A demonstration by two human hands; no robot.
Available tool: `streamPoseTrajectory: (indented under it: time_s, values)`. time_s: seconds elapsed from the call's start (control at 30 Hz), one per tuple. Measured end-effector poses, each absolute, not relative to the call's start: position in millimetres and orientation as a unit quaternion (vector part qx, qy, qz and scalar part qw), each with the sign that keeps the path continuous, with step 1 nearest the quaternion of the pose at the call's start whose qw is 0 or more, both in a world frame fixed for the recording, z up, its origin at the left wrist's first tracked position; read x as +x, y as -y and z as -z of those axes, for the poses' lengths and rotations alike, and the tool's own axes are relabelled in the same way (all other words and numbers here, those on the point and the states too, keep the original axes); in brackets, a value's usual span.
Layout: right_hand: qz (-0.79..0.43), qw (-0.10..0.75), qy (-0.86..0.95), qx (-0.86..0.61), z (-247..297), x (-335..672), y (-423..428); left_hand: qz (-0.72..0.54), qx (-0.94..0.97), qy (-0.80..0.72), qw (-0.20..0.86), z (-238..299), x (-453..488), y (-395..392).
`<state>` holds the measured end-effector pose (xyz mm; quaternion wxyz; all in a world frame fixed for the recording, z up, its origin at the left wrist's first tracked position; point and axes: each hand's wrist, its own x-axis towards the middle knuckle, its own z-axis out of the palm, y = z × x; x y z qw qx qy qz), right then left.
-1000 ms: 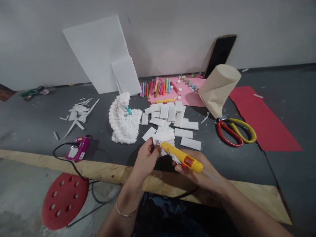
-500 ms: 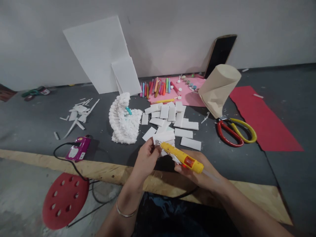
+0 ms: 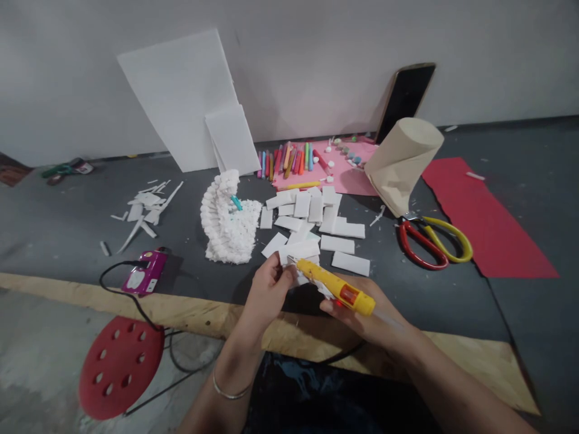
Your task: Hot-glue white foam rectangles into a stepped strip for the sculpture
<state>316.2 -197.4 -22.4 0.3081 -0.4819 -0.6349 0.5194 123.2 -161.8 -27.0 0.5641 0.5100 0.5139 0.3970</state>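
Observation:
My left hand (image 3: 266, 292) pinches a small white foam piece (image 3: 296, 256) near the table's front edge. My right hand (image 3: 368, 316) grips a yellow glue gun (image 3: 337, 288), its nozzle touching that piece. Just beyond lie several loose white foam rectangles (image 3: 312, 220). To their left stands a white curved foam model (image 3: 226, 220) built of small pieces, with a teal bit stuck in it.
Red and yellow scissors (image 3: 432, 241), a beige paper roll (image 3: 400, 160), a red sheet (image 3: 484, 220), coloured markers (image 3: 289, 160) on pink paper, a phone (image 3: 402, 96) and white boards (image 3: 190, 99) leaning on the wall. A magenta device (image 3: 145, 271) with cable, foam scraps (image 3: 145, 208), a red stool (image 3: 120, 364) below.
Hardly anything differs. Both hands stay at the foam piece with the glue gun tip on it; the view has shifted very slightly.

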Motion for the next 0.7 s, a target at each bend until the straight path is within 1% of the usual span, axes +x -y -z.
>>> streamPoseTrajectory:
  time_s: [0.23, 0.47, 0.7]
  values:
    - [-0.497, 0.320, 0.637, -0.495, 23, 316, 197, -0.397, 0.510, -0.516, 0.562, 25, 120, 162]
    - [-0.503, 0.330, 0.614, -0.512, 24, 317, 198, -0.406, 0.501, -0.515, 0.564, 25, 117, 163]
    - [-0.466, 0.345, 0.626, -0.522, 29, 320, 198, -0.420, 0.493, -0.526, 0.551, 23, 112, 162]
